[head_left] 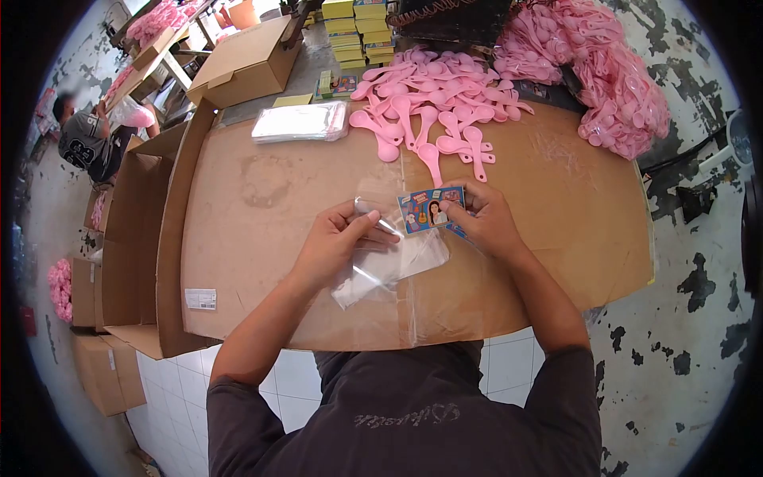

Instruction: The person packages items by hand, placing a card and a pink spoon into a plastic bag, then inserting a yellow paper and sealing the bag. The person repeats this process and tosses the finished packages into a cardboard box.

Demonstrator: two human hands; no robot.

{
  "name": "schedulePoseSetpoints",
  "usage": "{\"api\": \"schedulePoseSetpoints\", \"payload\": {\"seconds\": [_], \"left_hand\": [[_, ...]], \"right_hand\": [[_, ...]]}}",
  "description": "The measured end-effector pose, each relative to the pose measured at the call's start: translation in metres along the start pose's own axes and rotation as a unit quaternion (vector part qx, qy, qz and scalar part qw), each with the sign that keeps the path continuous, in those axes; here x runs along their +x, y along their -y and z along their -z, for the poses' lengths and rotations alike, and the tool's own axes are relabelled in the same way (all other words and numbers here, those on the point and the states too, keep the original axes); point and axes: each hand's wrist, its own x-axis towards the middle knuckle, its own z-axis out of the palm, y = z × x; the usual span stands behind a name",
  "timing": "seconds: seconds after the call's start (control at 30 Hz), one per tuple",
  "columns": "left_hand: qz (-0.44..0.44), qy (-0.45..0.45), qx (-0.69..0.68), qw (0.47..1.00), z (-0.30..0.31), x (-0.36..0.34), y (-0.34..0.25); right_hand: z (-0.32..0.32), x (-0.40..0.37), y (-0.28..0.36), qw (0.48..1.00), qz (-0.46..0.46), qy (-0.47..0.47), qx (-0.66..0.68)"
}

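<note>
Clear plastic bags are pinched in my left hand [343,237], just left of the table's middle. My right hand [482,216] holds a blue printed card [431,209] between thumb and fingers, its left edge close to the bag [377,219]. Part of another blue card shows beneath that hand. Below both hands, more clear bags [373,274] lie on the cardboard table top [540,230]. Beyond the hands is a loose pile of pink spoons [429,103].
A stack of clear bags [300,123] lies left of the spoons. Behind are yellow card stacks [354,32] and a closed carton [242,63]. Bagged pink spoons [620,99] fill the back right. An open box [139,238] stands left; another person [87,135] is far left.
</note>
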Motion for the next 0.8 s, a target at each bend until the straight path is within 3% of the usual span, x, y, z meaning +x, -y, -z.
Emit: {"api": "schedulePoseSetpoints", "payload": {"seconds": [0.17, 0.33, 0.43, 0.53, 0.63, 0.67, 0.73, 0.8], "left_hand": [[-0.027, -0.005, 0.07, 0.997, -0.005, -0.004, 0.003], [0.003, 0.014, 0.128, 0.992, -0.01, -0.006, 0.006], [-0.007, 0.019, 0.134, 0.991, -0.013, -0.007, 0.008], [-0.023, 0.023, 0.185, 0.982, -0.012, -0.009, 0.013], [-0.037, 0.052, 0.305, 0.95, -0.019, -0.013, 0.004], [-0.042, 0.065, 0.351, 0.933, -0.021, -0.015, 0.0], [-0.066, 0.05, 0.301, 0.95, -0.018, -0.012, 0.013], [-0.083, 0.046, 0.243, 0.965, -0.017, -0.01, 0.018]], "right_hand": [[-0.003, 0.004, 0.002, 0.996, 0.021, -0.025, 0.081], [-0.009, 0.002, 0.016, 0.988, 0.04, -0.04, 0.141], [-0.001, -0.002, 0.005, 0.994, 0.063, 0.036, 0.079], [0.005, -0.003, 0.012, 0.96, 0.174, 0.093, -0.197], [-0.006, -0.008, 0.023, 0.954, 0.16, 0.147, -0.207], [-0.013, -0.011, 0.022, 0.971, 0.129, 0.132, -0.151], [-0.025, -0.015, 0.018, 0.992, 0.064, 0.099, -0.037], [-0.022, -0.012, 0.011, 0.993, 0.081, 0.052, -0.065]]}}
